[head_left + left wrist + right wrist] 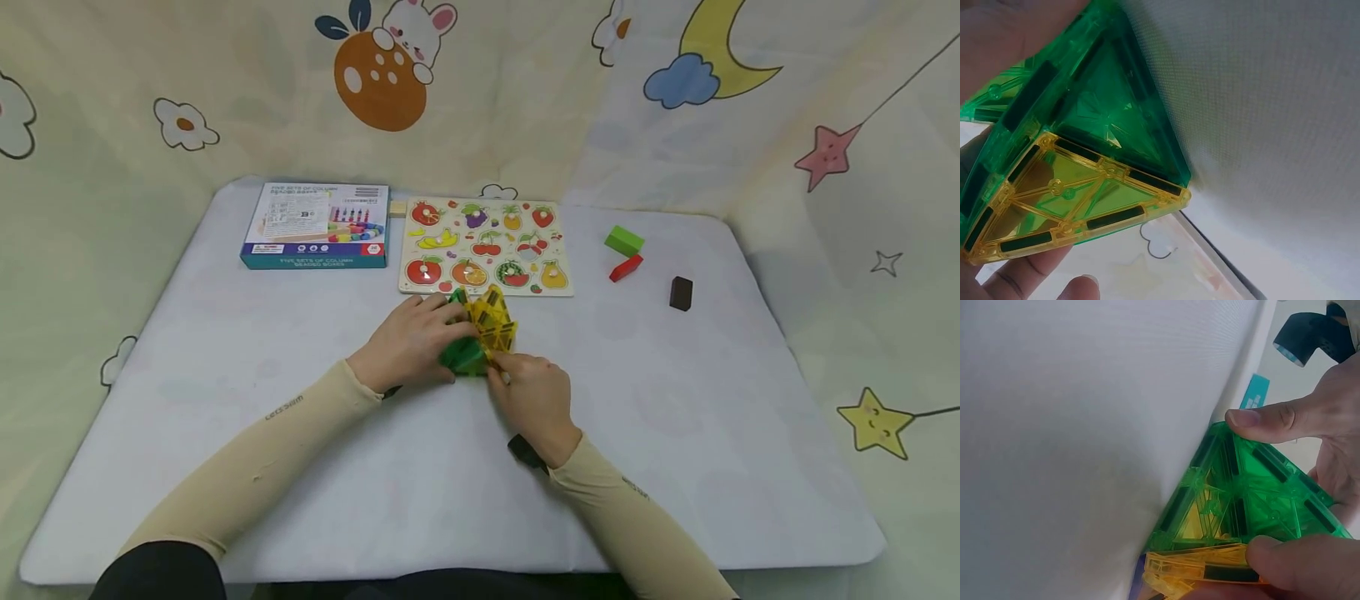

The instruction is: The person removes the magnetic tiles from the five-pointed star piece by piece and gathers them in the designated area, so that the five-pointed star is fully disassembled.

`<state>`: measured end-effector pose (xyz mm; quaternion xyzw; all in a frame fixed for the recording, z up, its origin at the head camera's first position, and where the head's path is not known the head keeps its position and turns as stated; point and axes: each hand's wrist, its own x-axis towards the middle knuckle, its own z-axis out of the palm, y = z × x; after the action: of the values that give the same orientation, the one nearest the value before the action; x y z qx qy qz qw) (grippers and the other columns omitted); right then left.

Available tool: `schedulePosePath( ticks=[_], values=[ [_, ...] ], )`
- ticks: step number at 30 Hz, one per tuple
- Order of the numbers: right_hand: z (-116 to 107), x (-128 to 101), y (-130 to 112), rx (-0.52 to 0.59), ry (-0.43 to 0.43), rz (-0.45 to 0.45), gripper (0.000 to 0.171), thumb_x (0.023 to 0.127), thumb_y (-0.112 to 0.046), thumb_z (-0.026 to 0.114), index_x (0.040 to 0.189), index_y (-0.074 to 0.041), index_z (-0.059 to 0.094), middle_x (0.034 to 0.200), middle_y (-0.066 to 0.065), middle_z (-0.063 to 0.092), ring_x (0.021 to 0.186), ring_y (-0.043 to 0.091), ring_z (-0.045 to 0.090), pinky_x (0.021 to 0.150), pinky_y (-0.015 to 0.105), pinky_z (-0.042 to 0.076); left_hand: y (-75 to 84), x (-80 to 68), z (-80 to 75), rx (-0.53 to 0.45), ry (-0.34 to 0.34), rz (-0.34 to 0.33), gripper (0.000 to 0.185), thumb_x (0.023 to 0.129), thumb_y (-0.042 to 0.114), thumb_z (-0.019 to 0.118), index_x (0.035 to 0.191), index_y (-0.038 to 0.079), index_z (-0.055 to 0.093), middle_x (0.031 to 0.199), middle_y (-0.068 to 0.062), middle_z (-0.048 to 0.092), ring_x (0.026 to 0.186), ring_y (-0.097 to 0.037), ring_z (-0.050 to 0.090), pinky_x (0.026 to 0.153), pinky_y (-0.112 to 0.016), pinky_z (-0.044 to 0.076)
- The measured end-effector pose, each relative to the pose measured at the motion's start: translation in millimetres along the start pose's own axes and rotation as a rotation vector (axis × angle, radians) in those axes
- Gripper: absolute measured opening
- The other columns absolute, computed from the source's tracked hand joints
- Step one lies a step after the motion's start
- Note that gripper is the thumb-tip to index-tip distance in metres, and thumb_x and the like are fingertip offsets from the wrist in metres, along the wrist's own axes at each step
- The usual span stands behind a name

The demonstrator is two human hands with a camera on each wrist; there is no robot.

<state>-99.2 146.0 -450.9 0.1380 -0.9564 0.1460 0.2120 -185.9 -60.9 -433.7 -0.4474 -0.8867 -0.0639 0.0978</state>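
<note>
Together, left hand [411, 340] and right hand [534, 398] grip the tile cluster [480, 333] between them.

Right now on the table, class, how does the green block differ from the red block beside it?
The green block looks thicker and chunkier; the red block is slimmer and lies slanted. The green block sits farther from the person, the red block nearer. Both are small solid blocks lying untouched to the right of the fruit puzzle board, away from both hands.
</note>
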Motion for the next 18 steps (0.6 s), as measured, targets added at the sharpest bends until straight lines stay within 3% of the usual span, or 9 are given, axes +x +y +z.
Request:
schedulePosePath(
  ticks=[18],
  values=[
    [-4.6, -0.3, -1.5, -0.016, -0.019, -0.011, 0.019, 0.085, -0.021, 0.086, 0.102, -0.014, 0.084, 0.083, 0.003, 0.081, 0.065, 0.02, 0.076, 0.048, 0.035, 0.055, 0.1, 0.9, -3.6, -0.087, -0.028, 0.018, 0.067, 0.07, 0.055, 0.092, 0.126, 0.026, 0.07, 0.128, 0.001, 0.07, 0.121, -0.026, 0.058, 0.105, -0.048, 0.05]
  ],
)
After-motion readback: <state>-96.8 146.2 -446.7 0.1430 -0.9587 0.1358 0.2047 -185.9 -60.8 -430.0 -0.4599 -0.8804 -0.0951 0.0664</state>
